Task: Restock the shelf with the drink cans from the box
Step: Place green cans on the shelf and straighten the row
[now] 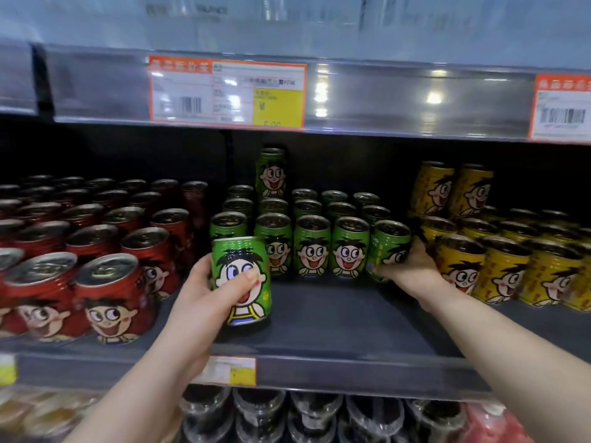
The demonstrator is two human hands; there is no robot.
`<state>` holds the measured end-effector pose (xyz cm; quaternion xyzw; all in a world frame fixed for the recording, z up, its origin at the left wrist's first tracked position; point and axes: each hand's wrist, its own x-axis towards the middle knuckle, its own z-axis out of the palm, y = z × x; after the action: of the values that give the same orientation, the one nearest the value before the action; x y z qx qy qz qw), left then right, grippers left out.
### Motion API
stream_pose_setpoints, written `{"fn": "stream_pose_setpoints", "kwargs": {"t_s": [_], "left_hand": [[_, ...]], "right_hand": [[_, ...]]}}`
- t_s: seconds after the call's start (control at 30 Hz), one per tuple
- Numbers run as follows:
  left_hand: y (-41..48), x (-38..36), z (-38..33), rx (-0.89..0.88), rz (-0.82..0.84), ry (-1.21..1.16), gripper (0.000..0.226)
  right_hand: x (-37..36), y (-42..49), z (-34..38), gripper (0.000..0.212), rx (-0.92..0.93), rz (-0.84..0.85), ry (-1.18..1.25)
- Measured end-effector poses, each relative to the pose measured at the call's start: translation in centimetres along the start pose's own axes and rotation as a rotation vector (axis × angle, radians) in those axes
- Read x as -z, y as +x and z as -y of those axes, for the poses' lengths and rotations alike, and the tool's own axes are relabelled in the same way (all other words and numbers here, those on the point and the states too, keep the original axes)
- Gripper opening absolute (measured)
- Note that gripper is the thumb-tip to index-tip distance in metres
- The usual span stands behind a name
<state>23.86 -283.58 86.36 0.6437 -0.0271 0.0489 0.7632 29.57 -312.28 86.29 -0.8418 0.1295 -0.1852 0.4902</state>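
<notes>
Green can (242,276) rests in left hand (198,294), second can (388,246) in right hand (414,266).

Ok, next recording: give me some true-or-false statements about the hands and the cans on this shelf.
The left hand holds a green metal drink can with a cartoon face. True.
The right hand is empty. False: it grips the green can at the right end of the front row.
Red metal cans stand left of the green cans. True.
Yellow metal cans stand between red and green. False: they stand right of the green cans.
One stacked green can stands atop the rear green cans. True.
</notes>
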Motion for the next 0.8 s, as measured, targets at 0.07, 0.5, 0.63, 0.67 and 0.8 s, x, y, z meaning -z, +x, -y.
{"fn": "stream_pose_setpoints", "kwargs": {"t_s": [0.07,0.5,0.63,0.67,0.8], "left_hand": [[0.5,1.0,-0.2,0.004,-0.032,0.027,0.083],[4.9,2.4,0.7,0.033,-0.071,0.135,0.064],[5.3,2.4,1.5,0.057,-0.029,0.175,0.075],[5.4,2.6,1.6,0.047,-0.035,0.200,0.075],[5.5,2.9,1.3,0.013,-0.077,0.295,0.071]], "right_hand": [[0.2,-1.0,0.5,0.081,0.158,-0.060,-0.045],[-3.0,-6.7,4.3,0.049,0.569,0.166,-0.358],[-4.1,-7.3,3.8,0.044,0.588,0.210,-0.331],[-4.2,-7.3,3.6,0.043,0.584,0.216,-0.328],[-4.5,-7.1,3.2,0.041,0.531,0.224,-0.322]]}}
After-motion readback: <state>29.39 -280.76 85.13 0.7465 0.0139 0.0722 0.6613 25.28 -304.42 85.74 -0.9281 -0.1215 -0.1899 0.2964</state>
